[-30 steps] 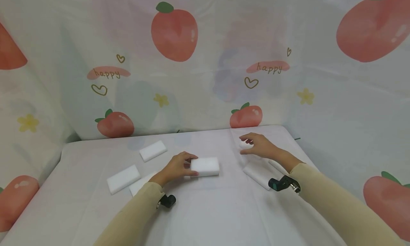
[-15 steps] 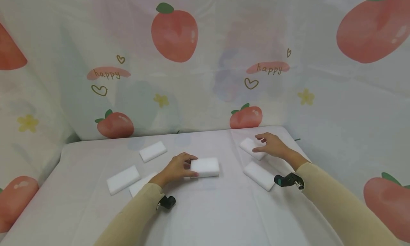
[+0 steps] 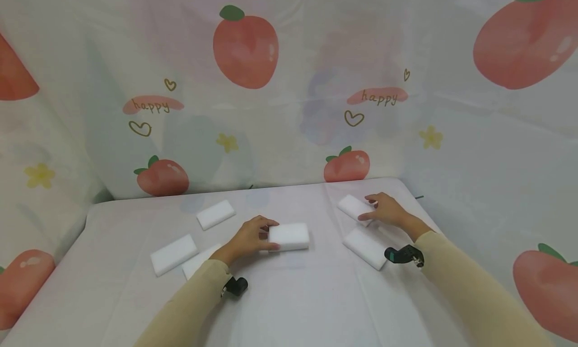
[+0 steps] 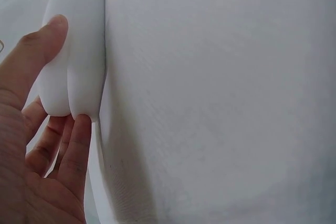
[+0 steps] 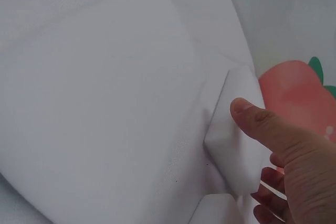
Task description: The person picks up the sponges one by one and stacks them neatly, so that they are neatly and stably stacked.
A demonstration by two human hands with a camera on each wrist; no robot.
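My left hand [image 3: 247, 237] grips the left end of two stacked white rectangular blocks [image 3: 291, 235] with rounded edges, at the middle of the table. In the left wrist view the thumb lies along one long side of the stacked blocks [image 4: 86, 51], and fingers curl at their end. At the back right, my right hand [image 3: 385, 209] holds the right end of another white block [image 3: 352, 206]. The right wrist view shows the thumb pressed on that block [image 5: 233, 135], with the fingers partly hidden beyond it.
A white block [image 3: 366, 247] lies just in front of the right hand. On the left lie three more: a far block [image 3: 215, 214], a near block [image 3: 173, 254] and one [image 3: 198, 261] partly covered by the left forearm. Printed cloth walls stand behind the white-covered table [image 3: 289, 307].
My right hand has moved right, uncovering the back-right block, then lowered onto its right end and closed around it. The left hand and its stack have stayed in place.
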